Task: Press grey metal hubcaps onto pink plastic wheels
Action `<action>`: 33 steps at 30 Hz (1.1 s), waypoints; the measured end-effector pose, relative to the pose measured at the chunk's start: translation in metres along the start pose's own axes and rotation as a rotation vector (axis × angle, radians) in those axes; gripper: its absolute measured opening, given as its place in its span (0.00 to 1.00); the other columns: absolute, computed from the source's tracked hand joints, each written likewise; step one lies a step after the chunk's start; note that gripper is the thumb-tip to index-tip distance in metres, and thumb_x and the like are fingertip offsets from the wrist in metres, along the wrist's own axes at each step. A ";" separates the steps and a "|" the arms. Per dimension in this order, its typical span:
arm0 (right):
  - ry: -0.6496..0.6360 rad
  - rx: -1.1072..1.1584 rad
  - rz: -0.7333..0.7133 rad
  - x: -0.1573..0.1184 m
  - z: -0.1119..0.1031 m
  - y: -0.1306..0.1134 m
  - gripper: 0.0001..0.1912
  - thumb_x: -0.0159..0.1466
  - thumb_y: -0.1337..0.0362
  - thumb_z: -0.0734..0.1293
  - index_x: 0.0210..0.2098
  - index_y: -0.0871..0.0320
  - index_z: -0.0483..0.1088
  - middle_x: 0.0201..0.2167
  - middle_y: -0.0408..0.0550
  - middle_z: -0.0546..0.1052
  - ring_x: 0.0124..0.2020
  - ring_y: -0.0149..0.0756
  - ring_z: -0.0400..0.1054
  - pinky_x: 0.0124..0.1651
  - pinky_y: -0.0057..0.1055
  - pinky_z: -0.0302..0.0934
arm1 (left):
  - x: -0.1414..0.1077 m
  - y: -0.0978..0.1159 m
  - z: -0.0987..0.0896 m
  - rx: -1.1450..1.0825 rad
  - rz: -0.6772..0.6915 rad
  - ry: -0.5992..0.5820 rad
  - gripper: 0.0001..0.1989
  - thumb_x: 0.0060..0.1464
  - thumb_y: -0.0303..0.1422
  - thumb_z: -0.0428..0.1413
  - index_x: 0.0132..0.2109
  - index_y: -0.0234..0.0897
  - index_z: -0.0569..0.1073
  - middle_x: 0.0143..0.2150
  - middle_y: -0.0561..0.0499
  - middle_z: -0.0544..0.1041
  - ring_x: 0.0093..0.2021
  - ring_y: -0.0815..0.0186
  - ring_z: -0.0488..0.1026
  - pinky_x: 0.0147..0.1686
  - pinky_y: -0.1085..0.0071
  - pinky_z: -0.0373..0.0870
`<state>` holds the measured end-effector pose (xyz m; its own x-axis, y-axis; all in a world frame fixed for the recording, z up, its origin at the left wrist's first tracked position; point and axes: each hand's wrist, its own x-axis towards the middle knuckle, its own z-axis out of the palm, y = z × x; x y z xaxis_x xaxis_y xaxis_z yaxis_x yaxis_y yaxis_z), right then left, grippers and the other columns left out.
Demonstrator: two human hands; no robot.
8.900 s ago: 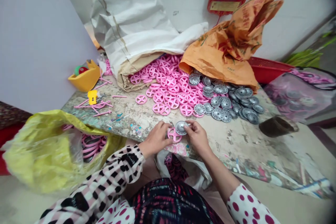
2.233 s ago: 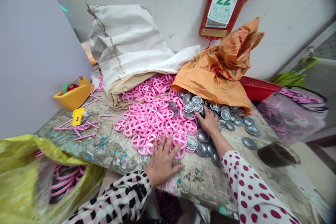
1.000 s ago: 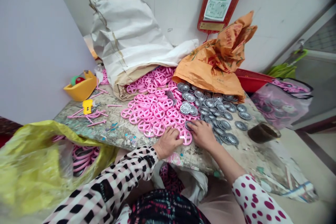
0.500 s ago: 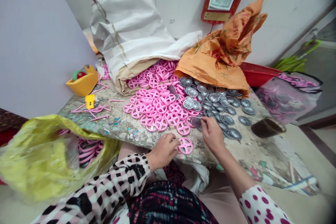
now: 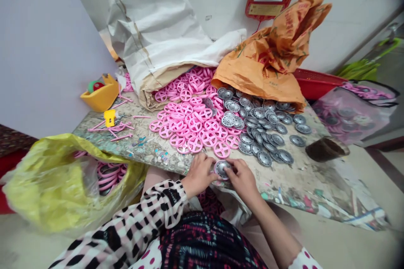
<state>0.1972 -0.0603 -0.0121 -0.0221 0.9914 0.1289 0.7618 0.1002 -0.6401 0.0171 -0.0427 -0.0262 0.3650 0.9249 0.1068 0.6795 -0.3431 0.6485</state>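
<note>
At the table's front edge, my left hand (image 5: 199, 175) grips the left side of a pink toy wheel. A grey hubcap-like disc (image 5: 221, 168) lies over that wheel, so only a thin pink rim shows around it. My right hand (image 5: 243, 178) holds the disc from the right, its thumb on the disc's face. Just beyond my hands spreads a heap of pink spoked wheels (image 5: 194, 125). Beside it on the right is a heap of grey discs (image 5: 264, 138).
A white sack (image 5: 158, 29) and an orange sack (image 5: 265, 67) stand behind the heaps. A yellow bag (image 5: 41, 185) with pink wheels hangs at left. A dark cup (image 5: 326, 149) lies at right. Pink rods (image 5: 121, 127) and a yellow holder (image 5: 100, 96) sit at left.
My right hand has brought a grey disc from the heap's near edge leftward and down onto the pink wheel. My left hand stays by the wheel. The view has tilted slightly down.
</note>
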 end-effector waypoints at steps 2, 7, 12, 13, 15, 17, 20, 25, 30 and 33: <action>-0.002 0.078 0.068 0.001 -0.003 0.001 0.18 0.57 0.59 0.64 0.45 0.57 0.72 0.38 0.50 0.72 0.39 0.41 0.67 0.44 0.38 0.62 | 0.000 0.001 -0.001 -0.016 0.004 -0.005 0.22 0.45 0.40 0.64 0.47 0.38 0.72 0.43 0.47 0.65 0.46 0.57 0.62 0.45 0.62 0.61; -0.049 0.193 0.102 -0.005 -0.007 0.001 0.13 0.55 0.59 0.66 0.39 0.55 0.72 0.35 0.47 0.72 0.36 0.40 0.67 0.42 0.37 0.62 | -0.002 0.013 -0.008 -0.216 -0.009 -0.079 0.15 0.48 0.32 0.60 0.43 0.36 0.69 0.39 0.50 0.69 0.41 0.62 0.65 0.41 0.66 0.61; -0.088 0.418 0.107 -0.013 -0.015 -0.010 0.13 0.57 0.55 0.67 0.38 0.56 0.69 0.33 0.45 0.72 0.34 0.37 0.66 0.38 0.32 0.62 | -0.003 0.024 -0.019 -0.685 -0.102 -0.154 0.11 0.49 0.31 0.57 0.40 0.35 0.66 0.31 0.55 0.67 0.33 0.69 0.64 0.35 0.72 0.59; -0.106 0.463 0.104 -0.013 -0.018 -0.013 0.14 0.58 0.55 0.67 0.39 0.56 0.69 0.32 0.45 0.72 0.33 0.36 0.66 0.37 0.31 0.62 | -0.002 0.025 -0.021 -0.804 -0.104 -0.171 0.11 0.49 0.32 0.57 0.39 0.35 0.66 0.31 0.55 0.67 0.33 0.69 0.64 0.35 0.72 0.59; -0.153 0.543 0.101 -0.012 -0.024 -0.020 0.15 0.58 0.53 0.67 0.39 0.56 0.69 0.32 0.44 0.72 0.32 0.35 0.66 0.36 0.30 0.61 | 0.000 0.027 -0.025 -1.009 -0.095 -0.222 0.13 0.47 0.32 0.59 0.40 0.33 0.67 0.33 0.54 0.68 0.35 0.70 0.65 0.37 0.73 0.60; -0.178 0.569 0.098 -0.010 -0.026 -0.025 0.15 0.59 0.53 0.66 0.39 0.56 0.69 0.32 0.44 0.73 0.33 0.36 0.66 0.36 0.31 0.61 | 0.001 0.028 -0.026 -1.100 -0.097 -0.242 0.13 0.46 0.32 0.60 0.40 0.32 0.68 0.33 0.53 0.69 0.35 0.70 0.65 0.37 0.74 0.60; -0.126 0.525 0.112 -0.011 -0.021 -0.027 0.14 0.59 0.54 0.66 0.40 0.56 0.71 0.33 0.45 0.75 0.33 0.37 0.67 0.38 0.32 0.61 | 0.000 0.029 -0.024 -1.112 -0.128 -0.187 0.12 0.45 0.31 0.61 0.37 0.32 0.68 0.30 0.55 0.68 0.32 0.72 0.64 0.35 0.74 0.60; -0.133 0.502 0.147 -0.022 -0.007 -0.017 0.14 0.59 0.53 0.66 0.38 0.56 0.71 0.31 0.44 0.74 0.31 0.36 0.66 0.36 0.31 0.60 | -0.006 0.018 -0.012 -1.054 -0.184 -0.241 0.14 0.42 0.34 0.62 0.35 0.32 0.68 0.29 0.54 0.68 0.31 0.72 0.64 0.33 0.75 0.59; -0.217 0.593 0.167 -0.032 -0.009 -0.016 0.17 0.57 0.50 0.67 0.37 0.57 0.70 0.30 0.44 0.73 0.32 0.35 0.65 0.35 0.30 0.60 | -0.011 0.013 -0.015 -0.911 -0.252 -0.411 0.11 0.50 0.36 0.56 0.37 0.33 0.68 0.27 0.55 0.67 0.28 0.71 0.63 0.30 0.74 0.59; -0.186 0.622 0.203 -0.033 -0.011 -0.023 0.18 0.57 0.49 0.68 0.36 0.58 0.70 0.29 0.44 0.72 0.30 0.34 0.64 0.34 0.29 0.60 | -0.009 0.019 -0.022 -0.756 -0.209 -0.303 0.07 0.51 0.34 0.54 0.35 0.33 0.69 0.28 0.55 0.67 0.30 0.71 0.63 0.32 0.75 0.58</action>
<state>0.1873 -0.0966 0.0072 -0.0718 0.9880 -0.1364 0.2495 -0.1147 -0.9616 0.0129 -0.0545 0.0017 0.5078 0.8359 -0.2085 0.1822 0.1324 0.9743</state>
